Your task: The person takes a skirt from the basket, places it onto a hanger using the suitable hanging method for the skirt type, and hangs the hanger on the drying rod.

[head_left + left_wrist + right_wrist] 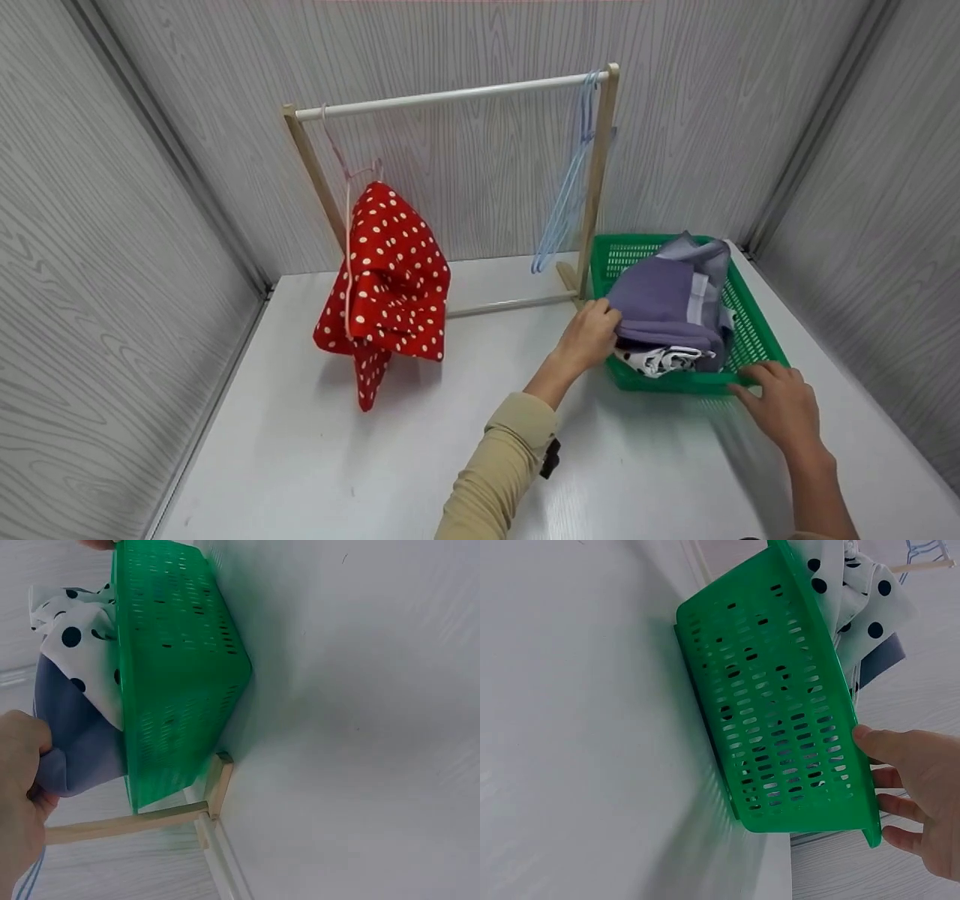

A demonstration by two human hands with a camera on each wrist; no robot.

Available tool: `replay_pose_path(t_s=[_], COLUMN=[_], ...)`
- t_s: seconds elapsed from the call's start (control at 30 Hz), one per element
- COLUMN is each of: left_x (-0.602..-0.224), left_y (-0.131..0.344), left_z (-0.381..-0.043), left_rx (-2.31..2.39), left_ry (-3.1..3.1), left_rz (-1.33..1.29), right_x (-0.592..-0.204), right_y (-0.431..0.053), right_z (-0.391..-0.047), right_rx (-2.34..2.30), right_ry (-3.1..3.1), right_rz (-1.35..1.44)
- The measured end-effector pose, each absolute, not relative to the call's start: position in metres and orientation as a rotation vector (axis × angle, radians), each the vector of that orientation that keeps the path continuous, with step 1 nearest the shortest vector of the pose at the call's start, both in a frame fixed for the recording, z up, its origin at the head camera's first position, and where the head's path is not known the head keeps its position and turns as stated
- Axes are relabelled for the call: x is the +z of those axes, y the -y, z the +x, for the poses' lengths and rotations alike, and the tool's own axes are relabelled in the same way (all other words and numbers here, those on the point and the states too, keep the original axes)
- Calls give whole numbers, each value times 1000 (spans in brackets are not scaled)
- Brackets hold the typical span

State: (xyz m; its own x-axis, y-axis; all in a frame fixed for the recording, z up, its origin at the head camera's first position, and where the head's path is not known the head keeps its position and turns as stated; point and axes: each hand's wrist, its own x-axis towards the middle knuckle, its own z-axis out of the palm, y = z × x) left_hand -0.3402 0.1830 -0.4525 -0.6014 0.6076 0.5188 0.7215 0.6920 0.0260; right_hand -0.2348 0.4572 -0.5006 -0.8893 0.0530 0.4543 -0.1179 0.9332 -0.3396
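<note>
My left hand (591, 334) pinches the edge of a purple cloth garment (652, 292) that lies folded in a green plastic basket (759, 319). In the left wrist view the garment (75, 724) bulges past the basket's rim, beside the left fingers. A white cloth with black dots (874, 604) pokes out over the near side of the basket. At the near right corner my right hand (786, 409) holds the basket rim, thumb outside and fingers over the inner side. The far ends of the right fingers are partly hidden behind the rim.
A small rack with a white rod (457, 95) and wooden posts stands behind. A red garment with white dots (401, 274) hangs at its left on a pink hanger (347, 225). Blue hangers (564, 202) hang at its right, near the basket. Grey panels (112, 337) enclose the white table (300, 465).
</note>
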Motion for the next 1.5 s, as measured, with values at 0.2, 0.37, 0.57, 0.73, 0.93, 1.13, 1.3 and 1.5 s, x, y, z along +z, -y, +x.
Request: replay_pose_path(t_s=[0.2,0.37,0.57,0.73,0.93,1.13,1.3,1.5], left_x=[-441,-432,-424,-420,-421,-420,-420,-418], left_y=[-174,-166,-147,-122,-90,-63,-39,-8], left_z=[-336,-332,-326,-315,-304,-302,-300,-298], left_rx=[-370,-328,-379,-421,-459,-537,-564,-581], left_ry=[2327,2277,2221,2153,2108,2115,2197,2382], left_rz=[-1032,-1062,-1077,-1149,-1161,-1122,-1088,-1159], right_x=[-502,-505,-503,-501,-500,-501,-505,-511], right_y=[-455,-455,-451,-450,-448,-445,-439,-434], right_z=[-231,-228,-222,-214,-207,-200,-193,-186], right_rx=[461,398,412,451,452,465,455,441], right_ry=[2608,2584,2606,2634,2646,2648,2648,2633], right_rz=[85,138,119,59,19,-20,-42,-64])
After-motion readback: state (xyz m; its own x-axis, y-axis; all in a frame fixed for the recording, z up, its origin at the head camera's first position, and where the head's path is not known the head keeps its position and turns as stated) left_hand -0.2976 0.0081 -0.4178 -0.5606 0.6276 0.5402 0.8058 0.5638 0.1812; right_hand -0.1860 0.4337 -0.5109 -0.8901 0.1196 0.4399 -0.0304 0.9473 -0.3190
